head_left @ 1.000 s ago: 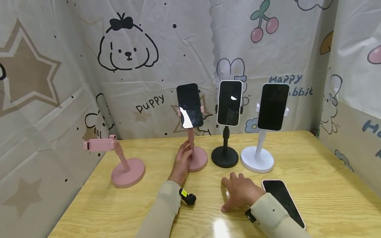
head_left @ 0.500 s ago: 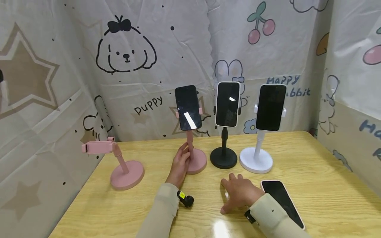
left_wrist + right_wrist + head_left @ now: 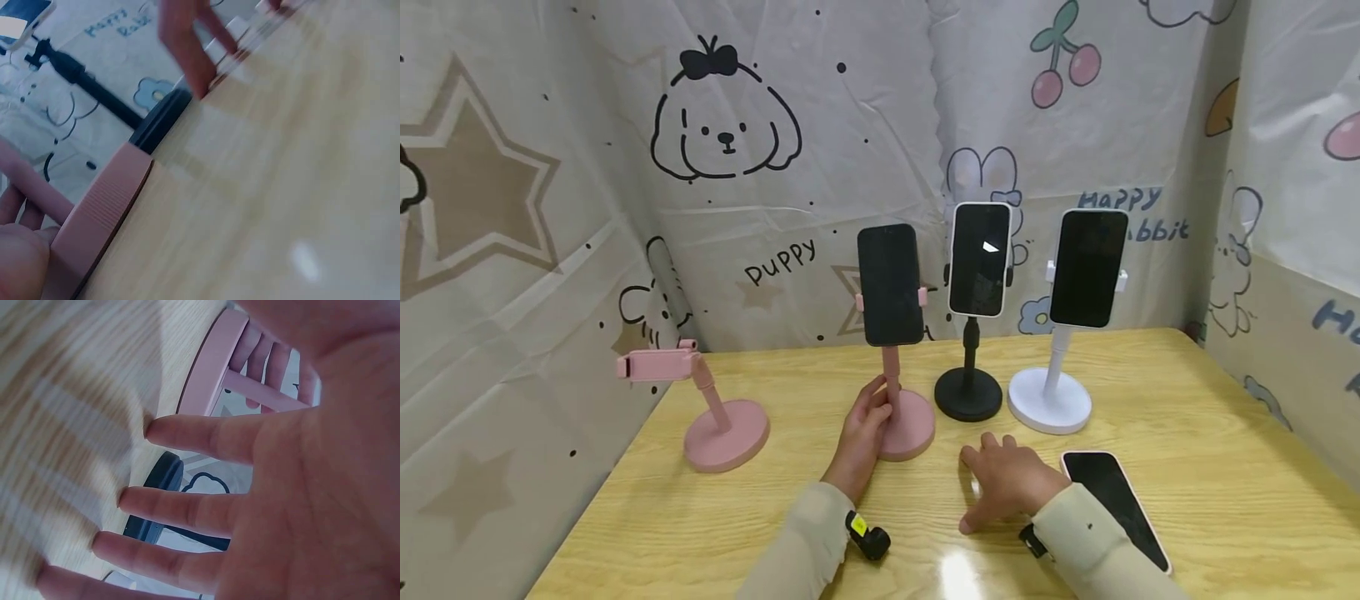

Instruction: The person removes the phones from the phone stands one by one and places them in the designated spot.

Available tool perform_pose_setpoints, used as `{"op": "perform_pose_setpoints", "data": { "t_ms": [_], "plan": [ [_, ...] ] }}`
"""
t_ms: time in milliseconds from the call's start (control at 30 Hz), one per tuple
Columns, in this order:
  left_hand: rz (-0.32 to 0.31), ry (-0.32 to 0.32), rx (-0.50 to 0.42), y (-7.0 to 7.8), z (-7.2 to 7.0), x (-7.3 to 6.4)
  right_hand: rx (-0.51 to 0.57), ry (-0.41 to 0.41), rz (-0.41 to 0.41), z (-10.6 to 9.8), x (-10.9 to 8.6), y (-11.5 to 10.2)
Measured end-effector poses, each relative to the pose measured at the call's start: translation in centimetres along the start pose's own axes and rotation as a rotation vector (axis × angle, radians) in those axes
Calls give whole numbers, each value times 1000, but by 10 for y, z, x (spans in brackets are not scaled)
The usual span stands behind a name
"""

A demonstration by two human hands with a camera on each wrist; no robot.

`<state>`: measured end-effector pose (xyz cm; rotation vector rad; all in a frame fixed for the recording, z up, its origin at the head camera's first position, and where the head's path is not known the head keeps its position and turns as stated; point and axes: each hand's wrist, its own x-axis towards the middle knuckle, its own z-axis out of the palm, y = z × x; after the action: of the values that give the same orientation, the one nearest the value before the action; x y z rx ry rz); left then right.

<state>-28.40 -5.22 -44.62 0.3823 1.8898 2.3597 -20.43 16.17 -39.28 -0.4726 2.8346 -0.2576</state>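
My left hand (image 3: 862, 433) grips the post of a pink phone stand (image 3: 910, 427), low down near its round base. A dark phone (image 3: 891, 285) sits upright in that stand's clamp, tilted slightly. In the left wrist view the base edge (image 3: 100, 215) appears beside my thumb and fingers. My right hand (image 3: 1011, 479) rests with spread fingertips on the table in front of the black stand (image 3: 967, 394); its palm is bare in the right wrist view. That black stand holds a white-edged phone (image 3: 980, 260). Right of it, a white stand (image 3: 1049, 402) carries another phone (image 3: 1088, 268).
A second pink stand (image 3: 726, 436) stands at the left, its clamp (image 3: 658, 365) holding no phone. A phone with a pale edge (image 3: 1116, 508) lies face up beside the right forearm. Patterned cloth (image 3: 737, 233) encloses the back and sides of the wooden table (image 3: 700, 533).
The left hand has drawn the pink stand with its phone nearer and slightly right. The glare on that phone's screen is gone. The right hand has stayed in place.
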Motion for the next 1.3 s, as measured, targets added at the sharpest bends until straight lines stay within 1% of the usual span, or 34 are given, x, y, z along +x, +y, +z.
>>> {"op": "perform_pose_setpoints", "data": {
  "t_ms": [233,400,533,633,800,1033,1133,1233,1300],
  "plan": [
    [-40,21,45,0,8,-23,-9,-18,13,1,2,0],
    [-39,54,65,2,17,-39,-11,-18,11,0,2,-1],
    [-17,80,71,2,25,-48,-8,-21,19,-2,3,0],
    [-6,92,75,2,28,-50,-8,-23,22,-2,3,1],
    [-18,104,91,2,28,-50,-6,-29,21,-2,3,0],
    [-21,103,74,1,28,-51,-2,-35,25,0,5,1],
    [-17,104,86,1,28,-51,-4,-37,27,0,6,1],
    [-12,110,95,1,29,-51,59,-63,30,-7,5,3],
    [-1,108,96,0,29,-50,150,-33,3,-19,3,6]
  ]
}}
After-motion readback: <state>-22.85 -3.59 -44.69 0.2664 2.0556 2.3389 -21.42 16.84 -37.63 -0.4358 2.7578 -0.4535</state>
